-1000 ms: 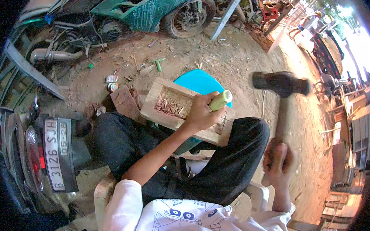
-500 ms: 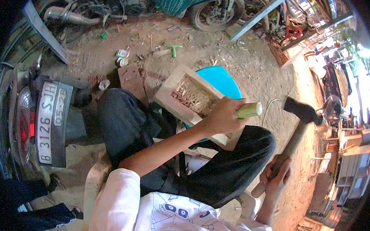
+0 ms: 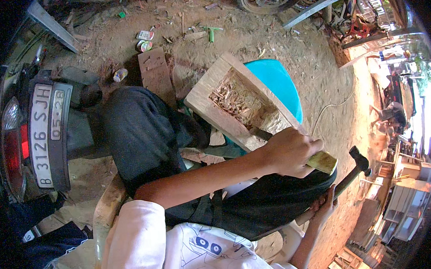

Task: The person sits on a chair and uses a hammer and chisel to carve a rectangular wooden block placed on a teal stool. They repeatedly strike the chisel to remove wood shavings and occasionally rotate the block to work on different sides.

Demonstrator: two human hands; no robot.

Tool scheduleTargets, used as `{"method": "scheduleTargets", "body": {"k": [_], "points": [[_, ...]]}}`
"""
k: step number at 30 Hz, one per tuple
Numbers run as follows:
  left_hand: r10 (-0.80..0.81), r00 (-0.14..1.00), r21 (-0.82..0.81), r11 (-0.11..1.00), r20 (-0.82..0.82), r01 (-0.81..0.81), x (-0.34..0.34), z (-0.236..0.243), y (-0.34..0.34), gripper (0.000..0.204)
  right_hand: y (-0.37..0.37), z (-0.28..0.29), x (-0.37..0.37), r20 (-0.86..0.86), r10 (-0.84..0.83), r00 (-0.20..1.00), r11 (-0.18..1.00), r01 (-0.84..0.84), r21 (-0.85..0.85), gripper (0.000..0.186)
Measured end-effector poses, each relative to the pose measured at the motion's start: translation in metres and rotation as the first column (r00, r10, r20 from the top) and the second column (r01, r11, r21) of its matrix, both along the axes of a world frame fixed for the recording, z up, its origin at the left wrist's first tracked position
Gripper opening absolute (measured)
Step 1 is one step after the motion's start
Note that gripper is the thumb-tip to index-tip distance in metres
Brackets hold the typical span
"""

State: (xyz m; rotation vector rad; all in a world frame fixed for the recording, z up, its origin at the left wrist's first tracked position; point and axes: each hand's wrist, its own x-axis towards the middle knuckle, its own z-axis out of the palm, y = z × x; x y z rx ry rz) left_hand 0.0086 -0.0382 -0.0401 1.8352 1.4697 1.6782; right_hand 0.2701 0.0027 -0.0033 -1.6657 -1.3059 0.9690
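A thick wooden block (image 3: 205,92) with a hollowed trough lies tilted in front of my knees. Loose wood chips (image 3: 238,99) fill much of the trough. My left hand (image 3: 293,152) is wrapped round a chisel (image 3: 323,162); its pale greenish handle sticks out past the fist. The dark blade points into the hollow at the block's near end. Low at the right, beside my knee, my right hand (image 3: 326,204) grips the wooden handle of a hammer (image 3: 348,177). The hammer's dark head is up and apart from the chisel.
A blue plastic seat (image 3: 277,86) shows under the block. At the left stands a motorbike with its number plate (image 3: 51,137). A wooden board (image 3: 156,72), cans (image 3: 144,41) and a green T-shaped tool (image 3: 212,33) lie on the dirt floor. Another person (image 3: 395,114) is far right.
My left hand has moved right and nearer to me with the chisel, and the blade now shows. The hammer head has dropped lower. The view has shifted, so the block appears further right.
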Motion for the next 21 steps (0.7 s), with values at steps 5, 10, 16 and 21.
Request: {"method": "scheduleTargets", "body": {"k": [5,10,16,21], "points": [[-0.148,0.989,-0.001,0.989,-0.018,0.148,-0.004,0.013,-0.003,0.029,0.003,-0.003,-0.002,-0.018,-0.082,0.996,0.996,0.082,0.016,0.033],[-0.169,0.985,0.145,0.975,-0.025,0.170,0.007,0.030,-0.012,0.034,0.025,-0.044,0.071,0.014,-0.047,0.999,0.995,0.045,0.092,0.027],[-0.203,0.977,0.082,0.975,-0.068,0.208,0.003,0.031,-0.010,0.035,0.008,-0.009,0.036,-0.017,-0.110,0.994,0.991,0.108,-0.080,0.039],[-0.121,0.992,0.067,0.991,0.041,0.118,0.002,0.021,-0.008,0.035,-0.001,0.005,0.001,-0.044,-0.128,0.991,0.985,0.122,-0.125,0.036]]}}
